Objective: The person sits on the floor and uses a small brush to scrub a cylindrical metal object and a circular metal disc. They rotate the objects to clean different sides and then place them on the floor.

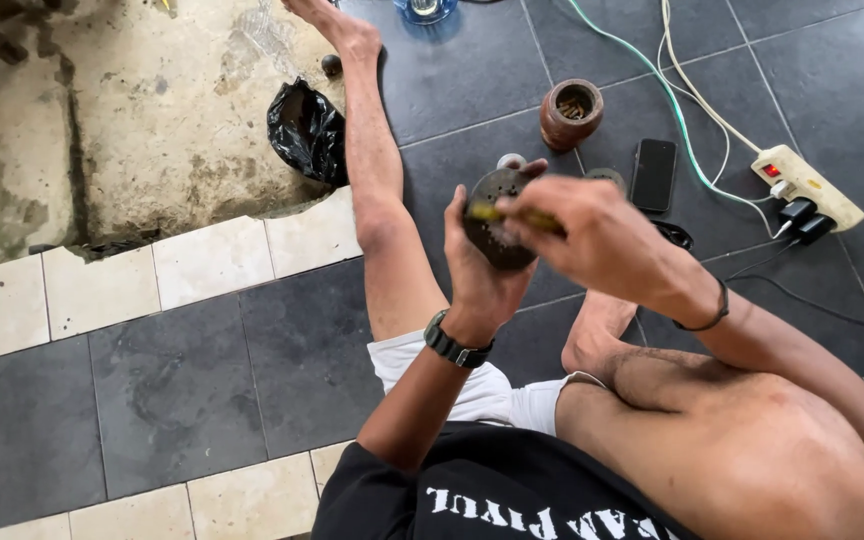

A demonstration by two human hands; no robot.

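One view is all we have, from the head camera looking down at our lap as we sit on the tiled floor [172, 400]. Our left hand [480, 268] is raised in front of us with its fingers [457, 225] curled around a round, dark metal disc [497, 215] that is pierced with small holes; the disc sits upright in the palm, well above the floor. Our right hand [592, 235] crosses over it from the right, fingers pinched closed on a thin yellow-handled tool [517, 215] whose tip lies against the face of the disc. The motion is slightly blurred, so we cannot tell exactly which hole the tip meets.

On how far along the work is, we judge it to be mid-way at best: the tool is on the disc, the disc looks dark and grimy across its face, and no cleaned or finished part shows beside us.

Beyond the hands, a brown round pot [570, 113] stands on the dark tiles, a black phone [653, 175] lies near it, a white power strip [807, 187] with plugs and cables sits to the right, and a crumpled black plastic bag [305, 130] rests at the edge of the bare concrete patch.
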